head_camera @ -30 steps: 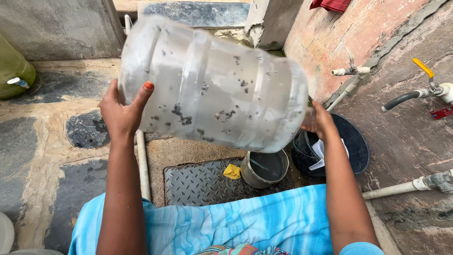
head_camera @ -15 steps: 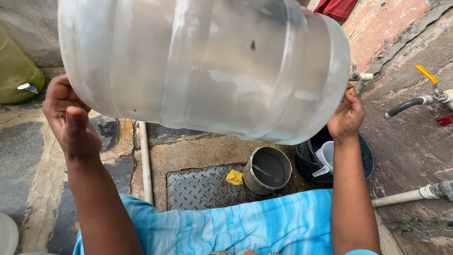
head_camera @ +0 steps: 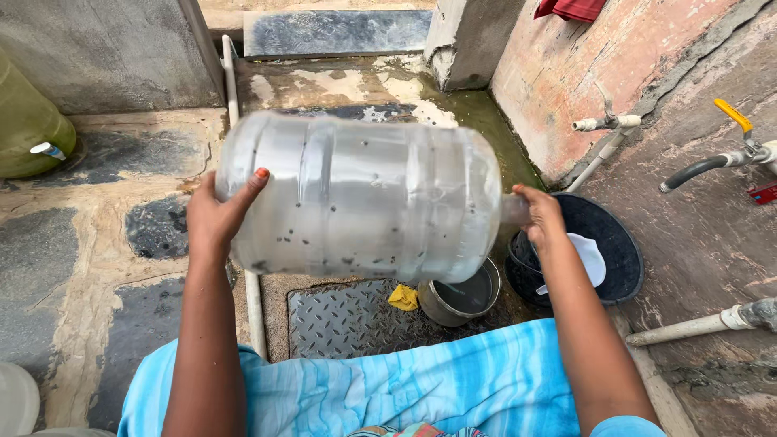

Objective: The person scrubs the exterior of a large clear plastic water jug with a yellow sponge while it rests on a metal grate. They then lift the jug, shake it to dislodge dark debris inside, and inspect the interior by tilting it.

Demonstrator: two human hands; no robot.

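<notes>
- Held sideways in the air above the stone floor (head_camera: 97, 267): a big clear water jug (head_camera: 364, 198), base to the left, neck to the right, so that each end could be braced by one hand.
- Left hand (head_camera: 214, 218) pressed flat against the jug's base, fingers spread wide over the curve, thumb up on the rim; placed so, seemingly, to carry the weight and steady the turn.
- Right hand (head_camera: 541, 217) wrapped over the neck end, fingers curled and pressed together around the mouth; whether sealing the opening or merely gripping, impossible to tell.
- Dark specks seen on the inside of the jug's wall, mostly along the lower side.
- Directly below the neck end: a small metal pot (head_camera: 461, 295) on the right edge of a ribbed metal drain cover (head_camera: 340, 320), probably set there to catch spill.
- Beside the pot, a yellow scrap (head_camera: 403, 297) lying on the cover.
- Just right of the pot, a black tub (head_camera: 607, 251) with a pale scoop (head_camera: 587, 257) inside, near the wall tap (head_camera: 603, 124).
- At the floor's left edge, a green jug (head_camera: 28, 129) lying well apart.
- A blue striped cloth (head_camera: 388, 380) across the lap, beneath both arms.
</notes>
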